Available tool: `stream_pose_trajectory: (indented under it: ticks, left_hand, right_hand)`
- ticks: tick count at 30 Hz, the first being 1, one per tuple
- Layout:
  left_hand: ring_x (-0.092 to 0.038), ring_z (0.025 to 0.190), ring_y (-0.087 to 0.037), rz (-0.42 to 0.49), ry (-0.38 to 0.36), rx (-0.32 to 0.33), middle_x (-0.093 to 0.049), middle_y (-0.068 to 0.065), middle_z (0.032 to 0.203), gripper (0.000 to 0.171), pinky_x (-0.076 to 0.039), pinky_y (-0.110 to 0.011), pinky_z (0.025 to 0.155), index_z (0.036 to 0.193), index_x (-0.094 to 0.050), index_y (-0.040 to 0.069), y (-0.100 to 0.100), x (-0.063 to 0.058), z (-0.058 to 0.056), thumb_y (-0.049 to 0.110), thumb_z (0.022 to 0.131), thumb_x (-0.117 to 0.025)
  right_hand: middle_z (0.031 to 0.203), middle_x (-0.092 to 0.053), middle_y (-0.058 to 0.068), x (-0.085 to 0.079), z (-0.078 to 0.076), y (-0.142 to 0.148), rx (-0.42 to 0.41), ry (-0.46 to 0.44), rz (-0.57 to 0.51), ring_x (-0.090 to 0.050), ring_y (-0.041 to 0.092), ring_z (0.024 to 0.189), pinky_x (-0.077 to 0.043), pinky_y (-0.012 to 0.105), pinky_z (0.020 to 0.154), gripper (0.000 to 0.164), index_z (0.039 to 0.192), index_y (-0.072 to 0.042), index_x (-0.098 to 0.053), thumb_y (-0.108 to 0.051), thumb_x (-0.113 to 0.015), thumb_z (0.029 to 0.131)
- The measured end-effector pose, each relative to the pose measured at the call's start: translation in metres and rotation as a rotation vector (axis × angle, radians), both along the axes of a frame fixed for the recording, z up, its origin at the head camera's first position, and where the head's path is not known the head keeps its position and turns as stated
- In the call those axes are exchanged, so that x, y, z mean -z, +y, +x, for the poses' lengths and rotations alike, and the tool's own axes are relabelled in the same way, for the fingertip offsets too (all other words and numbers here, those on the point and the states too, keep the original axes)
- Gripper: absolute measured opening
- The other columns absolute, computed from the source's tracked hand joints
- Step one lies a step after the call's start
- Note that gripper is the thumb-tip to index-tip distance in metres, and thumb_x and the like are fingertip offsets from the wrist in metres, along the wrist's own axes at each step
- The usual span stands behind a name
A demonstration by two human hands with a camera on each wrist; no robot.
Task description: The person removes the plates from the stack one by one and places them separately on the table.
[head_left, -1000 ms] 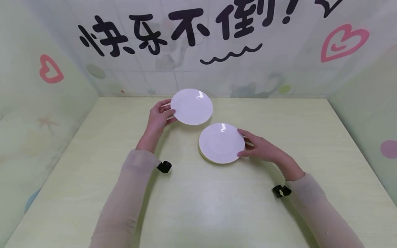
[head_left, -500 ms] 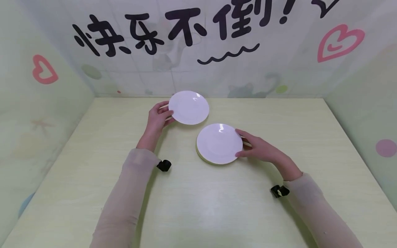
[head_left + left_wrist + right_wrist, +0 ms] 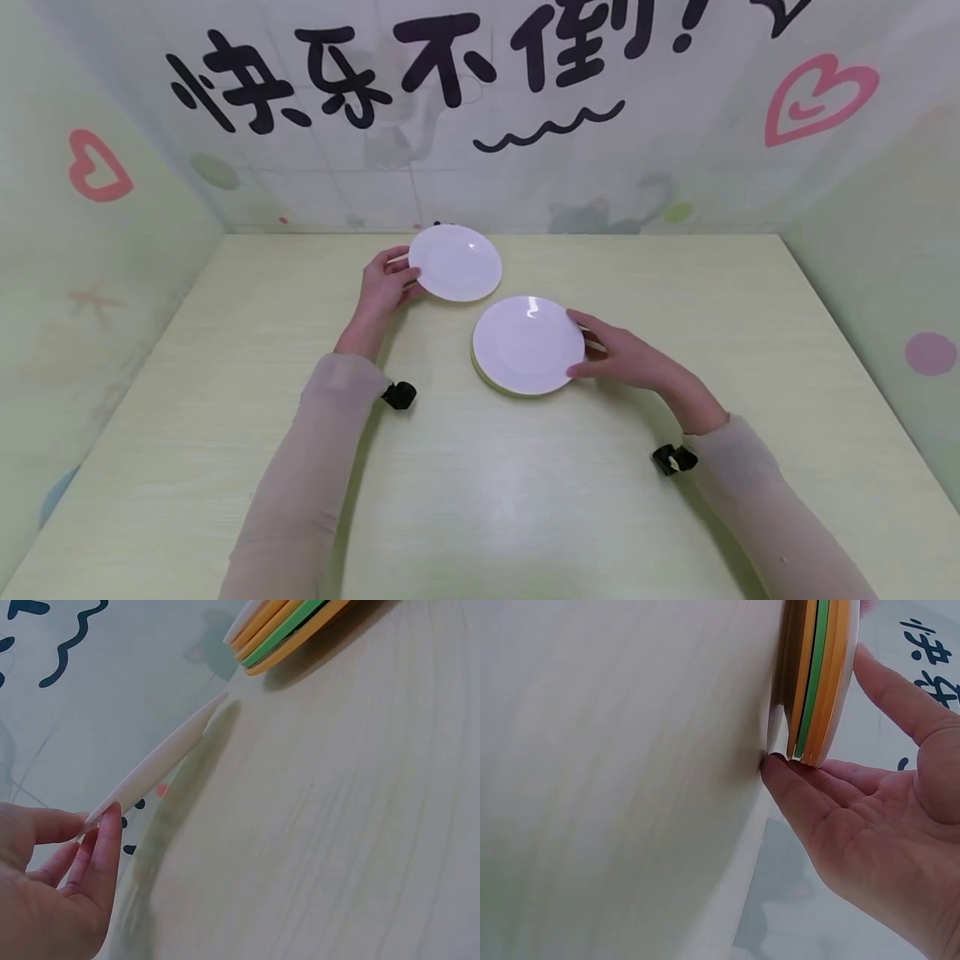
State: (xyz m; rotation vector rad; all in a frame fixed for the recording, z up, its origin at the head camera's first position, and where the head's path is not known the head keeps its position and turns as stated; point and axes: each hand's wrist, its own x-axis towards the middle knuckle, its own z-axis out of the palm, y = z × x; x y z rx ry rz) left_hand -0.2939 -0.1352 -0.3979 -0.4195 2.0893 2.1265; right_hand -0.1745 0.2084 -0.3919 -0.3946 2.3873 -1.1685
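Note:
In the head view my left hand (image 3: 384, 283) pinches the left rim of a white plate (image 3: 455, 262) between thumb and fingers. The left wrist view shows this plate edge-on and tilted, its shadow falling on the table beside it. Right of it and nearer me, a stack of plates (image 3: 823, 690) has a white plate (image 3: 528, 345) on top and orange and green edges beneath. My right hand (image 3: 626, 357) holds the stack at its right side, thumb and fingers spread along the rim. In the right wrist view, the lower fingertips reach down to the tabletop.
A pale wood-look table (image 3: 465, 500) spreads around the plates. Behind it rises a printed back wall (image 3: 315, 192) with large black characters, and side walls (image 3: 885, 217) with hearts and dots stand left and right. Small black wrist cameras (image 3: 400, 395) sit at both cuffs.
The white plate in my left hand has come down slightly and lies flatter, showing small black marks on the wall behind. My right hand and the stack keep their place as the view shifts slightly.

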Motion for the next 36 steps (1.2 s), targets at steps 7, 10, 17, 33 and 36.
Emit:
stream_pose_trajectory:
  ticks: [7, 10, 17, 33, 36]
  left_hand:
    - [-0.062, 0.088, -0.006, 0.0, -0.014, -0.009, -0.056, -0.012, 0.136, 0.051, -0.062, -0.019, 0.078, 0.146, -0.045, 0.01, 0.001, 0.002, -0.001, -0.001, 0.097, -0.058]
    - [-0.061, 0.089, -0.007, -0.013, -0.014, -0.016, -0.056, -0.01, 0.134, 0.051, -0.06, -0.017, 0.075, 0.146, -0.046, 0.011, 0.0, 0.002, -0.001, 0.001, 0.097, -0.058]
    - [-0.058, 0.089, -0.007, -0.054, -0.029, -0.023, -0.053, -0.006, 0.127, 0.052, -0.06, -0.018, 0.082, 0.147, -0.046, 0.009, -0.004, 0.0, -0.001, 0.002, 0.097, -0.059]
    - [-0.053, 0.132, -0.026, -0.053, -0.043, 0.01, -0.047, -0.018, 0.151, 0.058, -0.054, -0.028, 0.105, 0.152, -0.036, 0.007, -0.015, 0.004, 0.005, 0.0, 0.098, -0.056]
    - [-0.051, 0.136, -0.027, -0.057, -0.028, 0.025, -0.046, -0.018, 0.152, 0.058, -0.053, -0.028, 0.106, 0.152, -0.035, 0.006, -0.016, 0.003, 0.006, 0.0, 0.098, -0.056]
  right_hand:
    - [0.164, -0.02, 0.024, -0.001, 0.0, 0.0, -0.001, 0.0, -0.006, -0.026, 0.044, 0.149, -0.033, 0.055, 0.12, 0.091, 0.158, 0.0, -0.015, -0.022, -0.073, 0.091]
    - [0.164, -0.019, 0.024, -0.002, 0.0, 0.0, -0.003, 0.002, -0.006, -0.025, 0.044, 0.149, -0.033, 0.055, 0.12, 0.091, 0.158, -0.001, -0.015, -0.021, -0.073, 0.091]
    - [0.164, -0.019, 0.023, -0.002, 0.0, -0.001, -0.008, 0.007, -0.006, -0.026, 0.044, 0.149, -0.033, 0.054, 0.12, 0.09, 0.158, -0.001, -0.015, -0.021, -0.073, 0.092]
    - [0.164, -0.019, 0.024, -0.003, 0.001, -0.001, -0.005, 0.006, 0.003, -0.026, 0.044, 0.149, -0.033, 0.054, 0.12, 0.091, 0.158, 0.0, -0.015, -0.021, -0.073, 0.091]
    - [0.164, -0.019, 0.024, -0.002, 0.001, -0.001, -0.004, 0.008, 0.01, -0.026, 0.044, 0.149, -0.033, 0.054, 0.121, 0.091, 0.158, 0.0, -0.015, -0.021, -0.073, 0.091]
